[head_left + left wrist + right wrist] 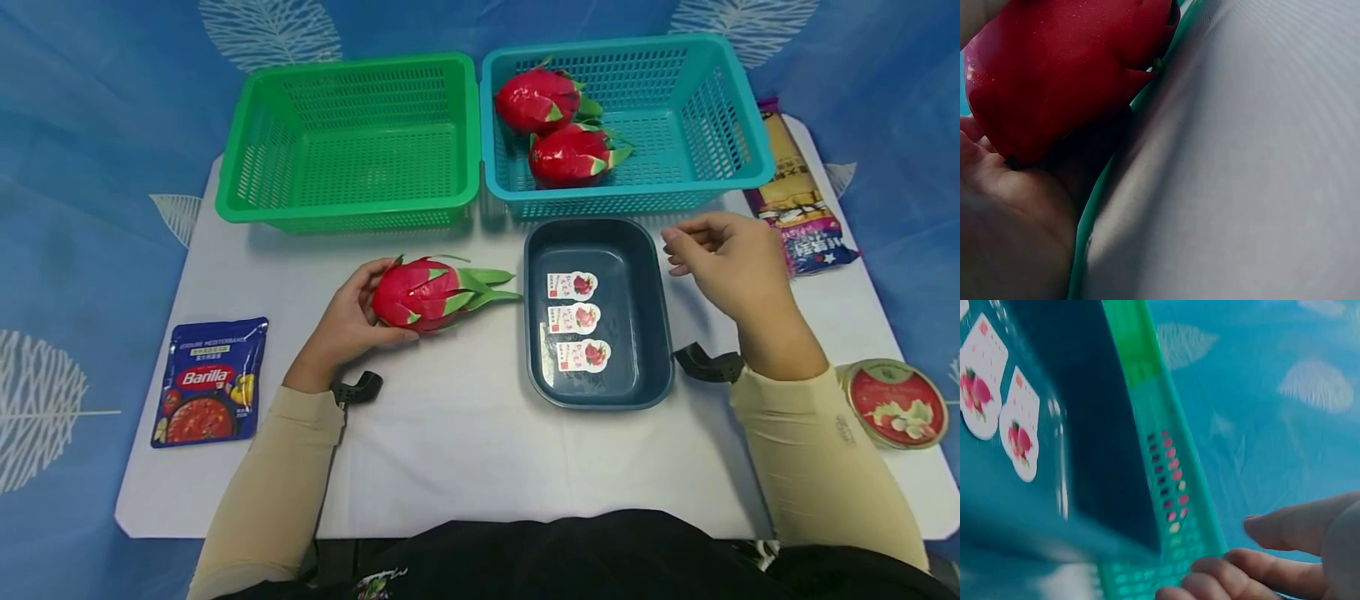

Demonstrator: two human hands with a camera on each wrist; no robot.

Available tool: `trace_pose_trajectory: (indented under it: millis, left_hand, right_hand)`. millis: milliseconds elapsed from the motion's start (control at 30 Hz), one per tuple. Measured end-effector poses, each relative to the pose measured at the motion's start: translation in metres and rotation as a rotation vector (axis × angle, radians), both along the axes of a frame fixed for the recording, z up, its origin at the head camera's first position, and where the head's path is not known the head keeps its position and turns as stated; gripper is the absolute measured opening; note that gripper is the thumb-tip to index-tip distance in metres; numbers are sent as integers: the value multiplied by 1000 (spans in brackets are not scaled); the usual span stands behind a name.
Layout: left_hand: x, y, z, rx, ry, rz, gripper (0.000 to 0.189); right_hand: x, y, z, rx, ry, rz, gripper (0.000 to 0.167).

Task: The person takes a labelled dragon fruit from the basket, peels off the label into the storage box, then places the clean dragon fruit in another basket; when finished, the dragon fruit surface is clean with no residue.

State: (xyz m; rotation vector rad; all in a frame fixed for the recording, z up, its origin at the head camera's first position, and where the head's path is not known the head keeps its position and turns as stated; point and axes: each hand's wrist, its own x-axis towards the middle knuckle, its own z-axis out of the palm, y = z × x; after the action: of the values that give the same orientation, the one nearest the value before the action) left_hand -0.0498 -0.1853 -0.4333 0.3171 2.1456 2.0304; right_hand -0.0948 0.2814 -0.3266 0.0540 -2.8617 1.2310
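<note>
A red dragon fruit (pixel 420 293) with green leaf tips lies on the white table, its leaves pointing right. My left hand (pixel 356 312) grips its rounded left end, thumb on the near side and fingers on the far side. Up close, the left wrist view shows the red skin of the dragon fruit (pixel 1066 75) against the palm. To the right of a dark blue tray (pixel 663 333), my right hand (pixel 723 258) hovers with loosely curled fingers and nothing in them. Three dragon fruit stickers (pixel 573 318) lie in the tray.
Behind stand a green basket (pixel 348 212) and a blue basket (pixel 637 200) holding two dragon fruits (pixel 570 156). A Barilla pouch (pixel 210 382) lies at left. On the right are a colourful snack bag (pixel 802 200) and a round tin (pixel 900 404).
</note>
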Motion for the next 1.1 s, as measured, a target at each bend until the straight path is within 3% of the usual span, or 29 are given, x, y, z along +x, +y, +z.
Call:
trace_pose_trajectory:
  millis: [200,367,633,867,1100]
  left_hand:
    - [0,1,-1,10,-7,-2,102]
    - [0,2,-1,11,-9,0,102]
    - [1,2,0,8,0,5,100]
    - [2,5,-2,-5,33,20,101]
    - [3,9,-1,-29,71,39,101]
  right_hand:
    - [-19,15,-17,-456,-118,-161,31]
    - [-29,22,-30,-779,-111,-249,35]
    - [-43,26,-38,-1125,-109,-334,50]
    - [-53,21,-38,-1449,-117,-338,38]
    - [-56,18,-40,-1630,-85,-309,26]
